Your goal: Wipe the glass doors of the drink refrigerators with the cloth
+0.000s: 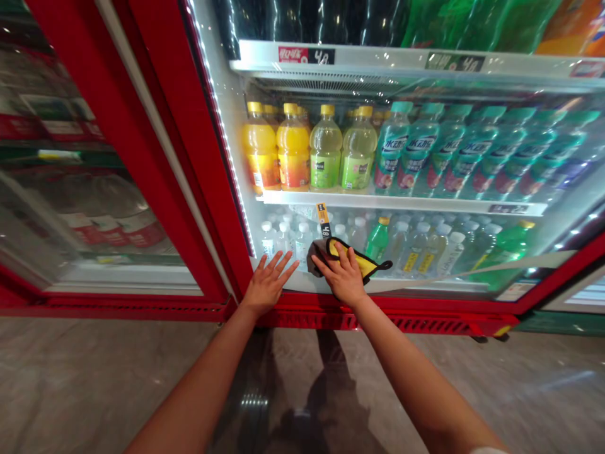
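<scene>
My left hand (267, 284) lies on the lower left part of a red-framed glass door (201, 157), its fingers spread and nothing in it. To its right, my right hand (344, 277) holds a yellow and grey cleaning cloth (368, 265) with black edging flat against the glass. Its fingers rest on top of the cloth, and one corner with a black loop sticks out to the right. A yellow and black price tag (322, 215) shows just above the cloth. Behind the glass, both hands are level with the lowest row of bottles.
Yellow juice bottles (259, 151) and teal-capped bottles (428, 148) stand on the middle shelf (401, 202). A green bottle (378, 238) is among the clear ones below. Another red-framed cooler door (94, 120) adjoins at left. The shiny tiled floor (94, 378) lies below, with a red vented base (425, 323) above it.
</scene>
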`<control>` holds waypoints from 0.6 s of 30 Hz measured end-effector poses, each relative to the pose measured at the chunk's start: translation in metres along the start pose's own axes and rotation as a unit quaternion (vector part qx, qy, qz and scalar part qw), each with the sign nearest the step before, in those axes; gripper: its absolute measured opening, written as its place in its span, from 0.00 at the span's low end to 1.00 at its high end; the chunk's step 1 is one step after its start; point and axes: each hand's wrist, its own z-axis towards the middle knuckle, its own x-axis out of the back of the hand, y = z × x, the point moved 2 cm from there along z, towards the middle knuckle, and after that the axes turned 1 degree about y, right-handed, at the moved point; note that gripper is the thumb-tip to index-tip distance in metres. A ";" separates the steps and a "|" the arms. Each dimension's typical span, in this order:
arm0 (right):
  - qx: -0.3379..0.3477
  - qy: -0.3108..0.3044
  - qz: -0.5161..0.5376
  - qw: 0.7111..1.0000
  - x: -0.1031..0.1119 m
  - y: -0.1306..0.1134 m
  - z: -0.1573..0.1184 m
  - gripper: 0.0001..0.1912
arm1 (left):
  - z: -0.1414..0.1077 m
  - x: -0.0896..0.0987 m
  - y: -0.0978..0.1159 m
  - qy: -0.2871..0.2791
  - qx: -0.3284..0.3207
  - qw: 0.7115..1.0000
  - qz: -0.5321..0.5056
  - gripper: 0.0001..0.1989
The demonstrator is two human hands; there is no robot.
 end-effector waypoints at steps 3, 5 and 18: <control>0.077 -0.061 0.010 0.995 0.009 0.024 -0.038 0.30 | -0.010 0.001 -0.008 -0.005 0.018 1.000 0.000 0.43; 0.081 -0.058 -0.002 0.995 0.019 0.043 -0.043 0.28 | -0.016 0.002 -0.014 0.003 0.032 0.999 0.006 0.43; 0.162 -0.016 0.039 0.986 0.004 -0.020 0.043 0.25 | -0.036 0.001 -0.024 -0.002 0.080 0.997 0.020 0.46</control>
